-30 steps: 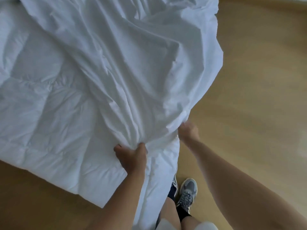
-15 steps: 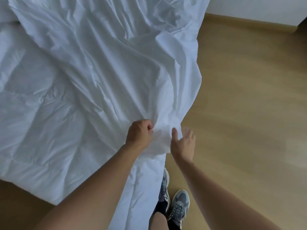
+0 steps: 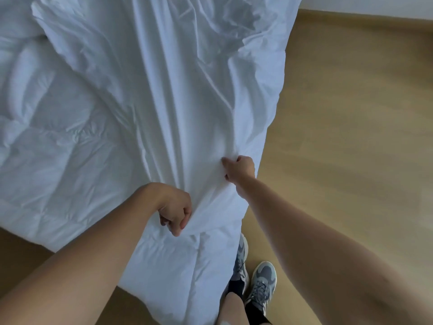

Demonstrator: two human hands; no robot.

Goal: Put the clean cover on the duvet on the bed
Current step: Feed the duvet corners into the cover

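Now your left grip [image 3: 174, 211] is clenched on the near edge of the white cover [image 3: 187, 90], your right grip [image 3: 240, 171] clutches a fold just beyond; it lies crumpled over the quilted duvet [image 3: 58, 160].

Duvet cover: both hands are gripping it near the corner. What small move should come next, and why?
Probably draw the duvet cover toward you and down. The left hand and right hand both grip its bunched folds, while the quilted duvet corner below them hangs uncovered toward the floor.
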